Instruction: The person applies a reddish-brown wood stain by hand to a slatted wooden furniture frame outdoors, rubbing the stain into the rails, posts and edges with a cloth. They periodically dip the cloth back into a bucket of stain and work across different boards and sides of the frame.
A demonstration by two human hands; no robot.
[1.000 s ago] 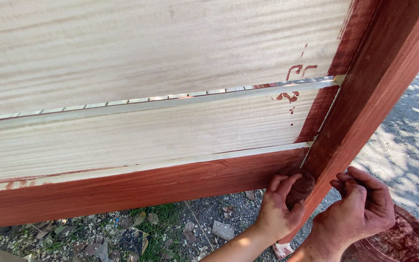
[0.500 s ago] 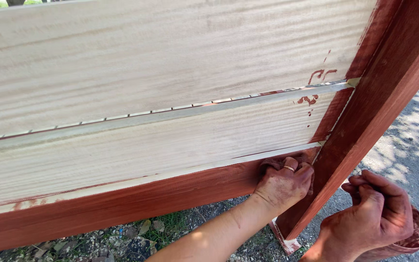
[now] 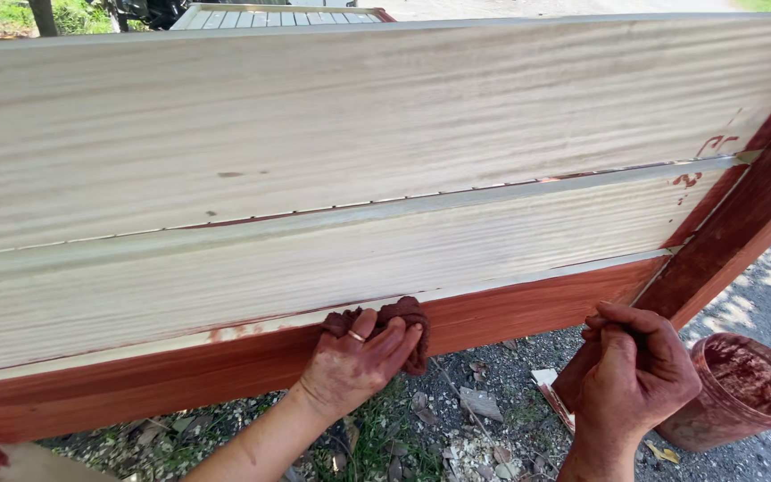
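Left hand (image 3: 354,361) shifted leftward along red-stained bottom rail (image 3: 225,375), away from corner post (image 3: 742,232). Left hand closed on stained rag (image 3: 403,321), pressing it against rail. Right hand (image 3: 635,375) curled in loose fist below post base; contents cannot be told. Stain-coated bucket (image 3: 747,393) on gravel, just right. Beyond: pale unstained boards (image 3: 359,143).

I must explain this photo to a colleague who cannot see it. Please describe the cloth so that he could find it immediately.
Find the large pale wooden panel and follow its red-brown bottom rail. The cloth is pressed against that rail under the left hand. It is the only soft, crumpled thing there, stained dark red-brown.
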